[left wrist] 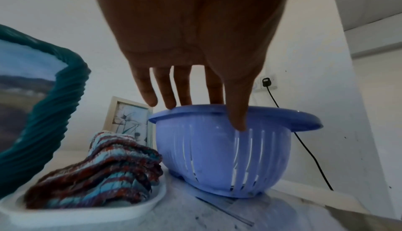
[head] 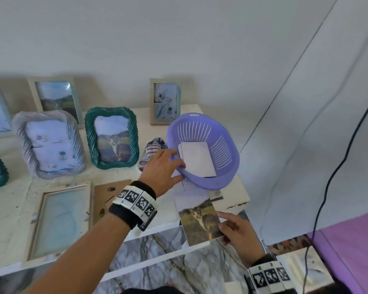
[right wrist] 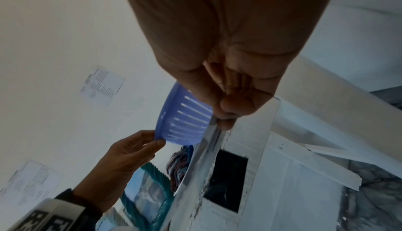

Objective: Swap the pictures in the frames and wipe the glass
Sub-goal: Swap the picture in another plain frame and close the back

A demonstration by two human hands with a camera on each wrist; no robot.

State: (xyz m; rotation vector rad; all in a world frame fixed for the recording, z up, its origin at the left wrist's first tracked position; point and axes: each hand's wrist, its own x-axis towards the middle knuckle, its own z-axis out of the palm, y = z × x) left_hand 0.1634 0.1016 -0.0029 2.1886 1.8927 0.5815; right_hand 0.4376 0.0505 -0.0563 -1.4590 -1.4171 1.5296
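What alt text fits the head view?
The left hand grips the rim of a purple basket on a white table, while the right hand pinches a cat photo; picture frames stand behind.

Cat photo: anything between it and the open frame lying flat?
Yes. The left forearm crosses the gap between the cat photo, pinched by the right hand, and the open frame. The brown backing board also lies between.

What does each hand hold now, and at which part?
The left hand grips the purple slotted plastic basket by its near rim. The right hand pinches the printed cat photo at its lower right edge.
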